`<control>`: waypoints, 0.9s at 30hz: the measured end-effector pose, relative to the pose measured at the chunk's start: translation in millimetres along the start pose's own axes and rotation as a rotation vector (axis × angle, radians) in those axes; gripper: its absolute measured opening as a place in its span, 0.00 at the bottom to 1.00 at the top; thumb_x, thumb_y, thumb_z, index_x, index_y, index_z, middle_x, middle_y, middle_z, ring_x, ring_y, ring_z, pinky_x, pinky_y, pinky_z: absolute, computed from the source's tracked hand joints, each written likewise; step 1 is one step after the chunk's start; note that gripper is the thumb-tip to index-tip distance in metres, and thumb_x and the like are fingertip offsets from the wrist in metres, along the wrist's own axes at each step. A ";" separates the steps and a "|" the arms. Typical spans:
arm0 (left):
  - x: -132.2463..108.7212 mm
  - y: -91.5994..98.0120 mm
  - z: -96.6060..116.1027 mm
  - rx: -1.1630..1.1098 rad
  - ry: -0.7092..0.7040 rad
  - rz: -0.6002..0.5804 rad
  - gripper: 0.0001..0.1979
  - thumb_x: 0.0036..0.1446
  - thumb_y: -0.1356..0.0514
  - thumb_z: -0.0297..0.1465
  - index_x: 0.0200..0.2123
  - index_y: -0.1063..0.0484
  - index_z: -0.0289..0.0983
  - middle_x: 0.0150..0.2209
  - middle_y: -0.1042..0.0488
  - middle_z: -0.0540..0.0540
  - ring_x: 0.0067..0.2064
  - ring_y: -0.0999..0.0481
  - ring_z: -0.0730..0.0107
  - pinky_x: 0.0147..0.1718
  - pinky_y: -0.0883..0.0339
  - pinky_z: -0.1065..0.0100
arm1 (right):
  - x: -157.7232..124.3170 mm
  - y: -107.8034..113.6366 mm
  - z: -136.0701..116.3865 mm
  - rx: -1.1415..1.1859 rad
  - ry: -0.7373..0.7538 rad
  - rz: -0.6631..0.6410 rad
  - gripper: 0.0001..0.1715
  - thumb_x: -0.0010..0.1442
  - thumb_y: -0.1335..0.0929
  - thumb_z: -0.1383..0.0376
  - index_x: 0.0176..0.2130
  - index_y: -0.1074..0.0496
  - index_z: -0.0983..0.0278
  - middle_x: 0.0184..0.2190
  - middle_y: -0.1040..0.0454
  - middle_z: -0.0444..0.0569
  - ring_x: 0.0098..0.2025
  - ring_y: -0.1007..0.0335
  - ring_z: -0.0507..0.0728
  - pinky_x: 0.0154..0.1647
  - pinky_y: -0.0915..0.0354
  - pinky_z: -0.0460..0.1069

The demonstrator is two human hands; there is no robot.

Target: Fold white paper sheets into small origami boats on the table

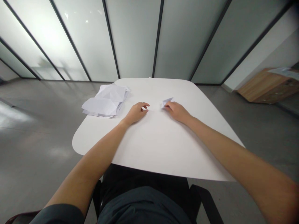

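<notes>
A small folded white paper shape (166, 102) lies near the middle of the white table (158, 146). My right hand (177, 111) rests on the table with its fingertips pinched on the near edge of that paper. My left hand (136, 112) lies on the tabletop a little to the left, fingers loosely curled, holding nothing that I can see. A gap of bare table separates the two hands.
A loose pile of creased white paper sheets (105, 101) sits at the table's far left corner. Frosted glass wall panels with dark frames (158, 37) stand behind the table. A wooden cabinet (266, 85) stands at the right on the grey floor.
</notes>
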State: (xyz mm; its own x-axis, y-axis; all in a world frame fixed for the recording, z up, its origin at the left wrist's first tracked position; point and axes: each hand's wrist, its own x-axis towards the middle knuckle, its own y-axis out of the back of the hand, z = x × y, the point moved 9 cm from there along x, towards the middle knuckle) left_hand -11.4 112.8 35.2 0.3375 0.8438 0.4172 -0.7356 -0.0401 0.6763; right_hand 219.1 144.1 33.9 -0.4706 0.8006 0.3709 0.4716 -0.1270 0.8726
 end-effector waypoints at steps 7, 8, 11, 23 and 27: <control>0.5 0.0 -8.9 -0.144 0.098 0.010 0.16 0.67 0.38 0.34 0.56 0.32 0.40 0.48 0.19 0.44 0.36 0.20 0.73 0.39 0.28 0.69 | -7.5 -26.4 -117.0 0.288 0.263 -0.106 0.17 0.63 0.34 0.73 0.45 0.19 0.57 0.46 0.17 0.48 0.53 0.24 0.62 0.62 0.33 0.57; 0.1 -0.9 -8.2 -0.153 0.107 -0.006 0.17 0.66 0.38 0.33 0.57 0.33 0.41 0.48 0.19 0.44 0.35 0.19 0.73 0.38 0.29 0.70 | -8.0 -27.6 -120.0 0.299 0.239 -0.102 0.19 0.61 0.34 0.75 0.43 0.19 0.57 0.45 0.17 0.48 0.52 0.23 0.61 0.60 0.32 0.57; -0.7 -1.5 -6.3 -0.155 0.122 -0.024 0.17 0.65 0.37 0.32 0.56 0.33 0.41 0.46 0.18 0.45 0.36 0.19 0.73 0.39 0.29 0.71 | -6.9 -30.8 -114.7 0.341 0.100 -0.072 0.19 0.60 0.35 0.76 0.38 0.18 0.58 0.40 0.16 0.46 0.46 0.20 0.61 0.54 0.29 0.56; -3.5 -1.5 -4.4 -0.027 0.172 -0.034 0.21 0.62 0.38 0.29 0.57 0.36 0.41 0.46 0.17 0.44 0.37 0.17 0.67 0.40 0.29 0.66 | -16.6 -12.1 -77.8 0.457 -0.240 0.227 0.11 0.66 0.31 0.58 0.47 0.24 0.58 0.47 0.18 0.52 0.46 0.20 0.62 0.47 0.25 0.57; -4.6 -2.9 0.6 -0.074 0.173 -0.033 0.19 0.64 0.38 0.33 0.57 0.36 0.40 0.41 0.17 0.45 0.36 0.17 0.67 0.39 0.29 0.66 | -17.7 -22.5 -97.4 0.327 -0.106 0.088 0.27 0.61 0.25 0.52 0.56 0.27 0.59 0.55 0.21 0.58 0.55 0.24 0.69 0.59 0.29 0.64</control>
State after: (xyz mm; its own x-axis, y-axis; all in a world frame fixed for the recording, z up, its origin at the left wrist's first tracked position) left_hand -10.4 108.8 31.7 0.2608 0.9236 0.2809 -0.7695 0.0231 0.6383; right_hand 144.2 75.7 38.7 -0.3453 0.8535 0.3902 0.7287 -0.0181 0.6846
